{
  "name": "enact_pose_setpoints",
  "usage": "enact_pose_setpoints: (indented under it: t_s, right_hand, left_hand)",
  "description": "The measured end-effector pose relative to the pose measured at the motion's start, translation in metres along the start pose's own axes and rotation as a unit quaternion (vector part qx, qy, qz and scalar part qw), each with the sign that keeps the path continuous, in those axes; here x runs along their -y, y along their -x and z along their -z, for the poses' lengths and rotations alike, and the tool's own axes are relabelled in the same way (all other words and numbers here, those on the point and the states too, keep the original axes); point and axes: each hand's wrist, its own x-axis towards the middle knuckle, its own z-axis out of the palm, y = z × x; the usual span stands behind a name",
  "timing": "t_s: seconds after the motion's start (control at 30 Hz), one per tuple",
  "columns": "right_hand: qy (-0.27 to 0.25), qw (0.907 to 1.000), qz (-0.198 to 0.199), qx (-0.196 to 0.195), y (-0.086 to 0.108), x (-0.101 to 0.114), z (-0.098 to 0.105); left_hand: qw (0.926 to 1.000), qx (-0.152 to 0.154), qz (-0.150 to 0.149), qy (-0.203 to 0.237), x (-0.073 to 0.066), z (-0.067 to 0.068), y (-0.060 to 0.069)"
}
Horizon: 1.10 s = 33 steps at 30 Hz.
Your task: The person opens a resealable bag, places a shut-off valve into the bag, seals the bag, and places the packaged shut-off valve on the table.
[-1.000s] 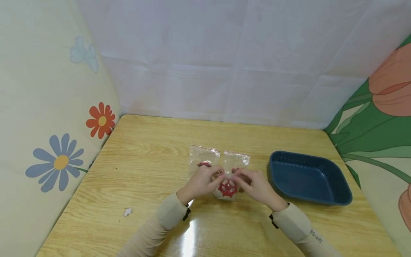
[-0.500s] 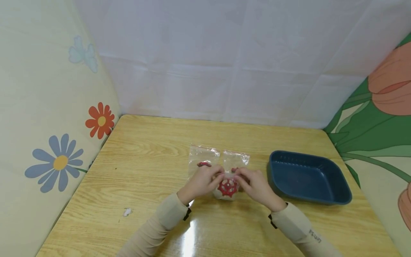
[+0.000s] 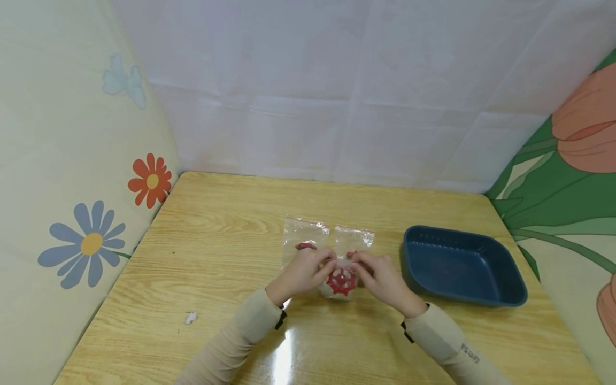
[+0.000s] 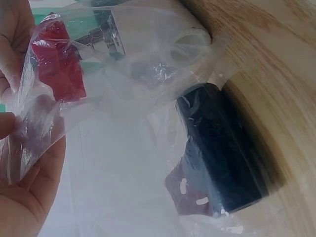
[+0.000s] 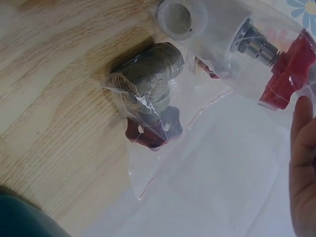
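Observation:
A clear zip bag (image 3: 329,292) with a white valve (image 5: 212,29) inside stands in front of me. The valve's red handwheel (image 3: 341,281) faces up. My left hand (image 3: 302,270) pinches the bag's top edge on one side, and my right hand (image 3: 387,279) pinches it on the other. Behind the left hand lies a second zip bag (image 3: 308,231), holding a black valve (image 4: 222,148) with a red handle. Behind the right hand is a third zip bag (image 3: 355,239) with a greyish metal valve (image 5: 148,81) that also has a red handle. The hands partly cover both.
To the right of my hands a dark blue plastic tub (image 3: 462,299) sits on the wooden table (image 3: 231,214). A small white mark (image 3: 191,317) shows on the tabletop at the left. A white cloth (image 3: 289,96) hangs at the back, with flower-patterned panels on both sides.
The bunched bag edge between my fingertips has straightened into a flatter strip. Both hands keep nearly the same place, and the other bags and the tub stay put.

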Motion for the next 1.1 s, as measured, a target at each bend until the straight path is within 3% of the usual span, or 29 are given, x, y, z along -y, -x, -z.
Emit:
enact_pose_setpoints:
  t_s: [0.17,0.43,0.6,0.8,1.1]
  right_hand:
    - [0.013,0.9998,0.010,-0.009,-0.0003,-0.0006,-0.0016]
    - [-0.014,0.9996,-0.024,0.008,-0.0002,0.0010,0.0004]
    - [0.003,1.0000,-0.009,-0.001,-0.0011,-0.0004,0.0001]
    - [0.017,0.9998,0.011,-0.006,-0.0023,-0.0011,-0.0019]
    - [0.035,0.9991,0.013,-0.020,-0.0034,0.0017,-0.0048]
  left_hand:
    - [0.9999,0.006,-0.001,-0.012,0.0002,0.0005,-0.0009]
    - [0.9996,0.010,0.015,0.022,0.0011,0.0021,-0.0033]
    - [0.9990,0.023,0.022,0.030,0.0015,0.0028,-0.0058]
    - [0.9992,0.031,0.008,0.026,0.0012,0.0026,-0.0074]
    - [0.9997,-0.001,-0.026,-0.002,0.0017,-0.0014,-0.0084]
